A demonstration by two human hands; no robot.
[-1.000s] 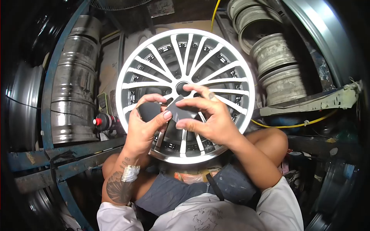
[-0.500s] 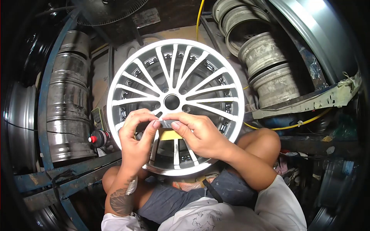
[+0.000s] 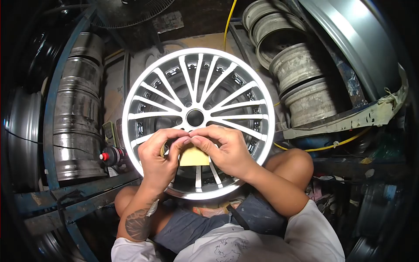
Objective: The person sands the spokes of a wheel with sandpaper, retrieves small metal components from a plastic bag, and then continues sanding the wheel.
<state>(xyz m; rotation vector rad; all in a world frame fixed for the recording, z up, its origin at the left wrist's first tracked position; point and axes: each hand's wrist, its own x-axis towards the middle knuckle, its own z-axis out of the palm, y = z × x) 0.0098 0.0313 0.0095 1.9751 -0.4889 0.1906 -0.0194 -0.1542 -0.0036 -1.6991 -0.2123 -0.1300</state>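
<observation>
Below the hub, my left hand [image 3: 159, 150] and my right hand [image 3: 222, 148] meet with bent fingers and thumbs close together. Pinched between them is the upper edge of a small yellow paper-like sheet [image 3: 194, 158], which hangs down toward me. A bit of something yellowish shows behind my left thumb, too hidden to name. Under both hands lies a multi-spoke wheel rim [image 3: 198, 51], face up, with bright spokes, a dark barrel and a round centre hole. The sheet and my hands cover some lower spokes.
Stacked metal rims [image 3: 76, 113] stand at the left behind a blue metal frame [image 3: 51, 131]. Worn rims [image 3: 301, 65] line the right side. A dark bottle with a red cap [image 3: 104, 156] sits left of the wheel. A yellow hose [image 3: 331, 146] runs at right; a fan [image 3: 131, 13] stands behind.
My hands have drawn closer together at the sheet's upper edge. The grey strip seen at its top is out of sight, and more of the yellow face shows.
</observation>
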